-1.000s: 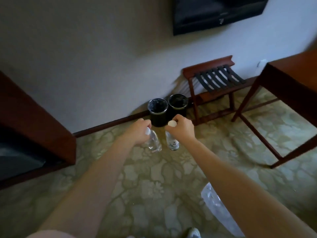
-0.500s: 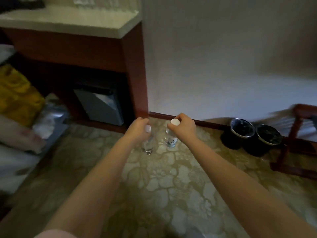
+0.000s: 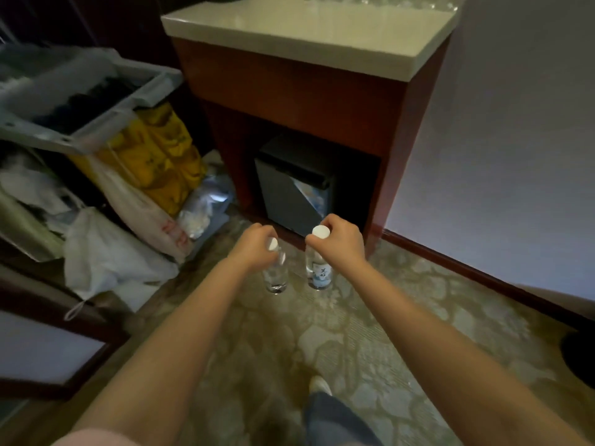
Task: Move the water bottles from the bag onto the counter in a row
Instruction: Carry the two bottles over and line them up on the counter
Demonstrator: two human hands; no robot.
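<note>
Left hand (image 3: 254, 247) pinches a clear white-capped plastic bottle (image 3: 276, 273) by the neck, right hand (image 3: 343, 243) its labelled twin (image 3: 319, 272); either could slip before reaching the far pale-topped counter (image 3: 306, 37).

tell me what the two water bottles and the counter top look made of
Left water bottle and right water bottle: clear, glossy, probably plastic; the carpet shows through them. Counter top: pale polished slab, stone or an imitation; it mirrors light.

Two white-capped water bottles (image 3: 276, 275) (image 3: 320, 272), two bare hands (image 3: 254, 245) (image 3: 342, 244), one pale-topped counter (image 3: 306, 30), one small grey fridge (image 3: 289, 194), one grey cart tray (image 3: 154, 88), one yellow bag (image 3: 157, 156), one white drawstring bag (image 3: 106, 255), one pale shoe (image 3: 318, 384)
</note>
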